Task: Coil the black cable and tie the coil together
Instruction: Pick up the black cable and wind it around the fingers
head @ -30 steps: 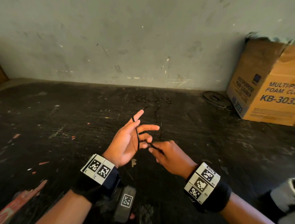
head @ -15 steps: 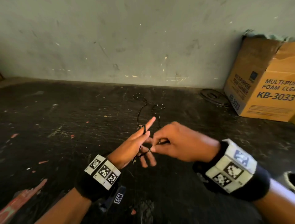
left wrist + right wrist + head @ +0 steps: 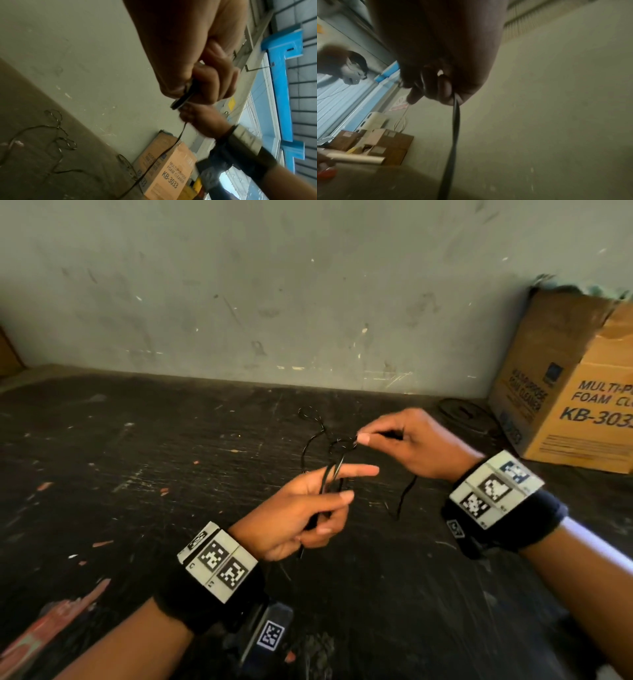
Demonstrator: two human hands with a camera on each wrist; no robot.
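The thin black cable (image 3: pixel 310 440) lies partly in loose kinks on the dark table (image 3: pixel 137 474). Several turns of it are looped round my left hand (image 3: pixel 346 484), whose lower fingers curl on the loops while the index finger points right. My right hand (image 3: pixel 364 438) is raised above and right of the left and pinches the cable between thumb and forefinger. A strand (image 3: pixel 406 494) hangs from it down to the table. In the left wrist view the fingers clamp the cable bundle (image 3: pixel 182 100). In the right wrist view the cable (image 3: pixel 454 135) runs down from the curled fingers.
A cardboard box (image 3: pixel 575 392) stands at the back right against the grey wall, with a dark flat disc (image 3: pixel 462 414) beside it. A reddish object (image 3: pixel 51 621) lies at the lower left. More boxes (image 3: pixel 385 144) show in the right wrist view.
My right hand has risen and moved right and away from the left, drawing the cable over the left index finger. The left hand has turned and closed its lower fingers on the loops.
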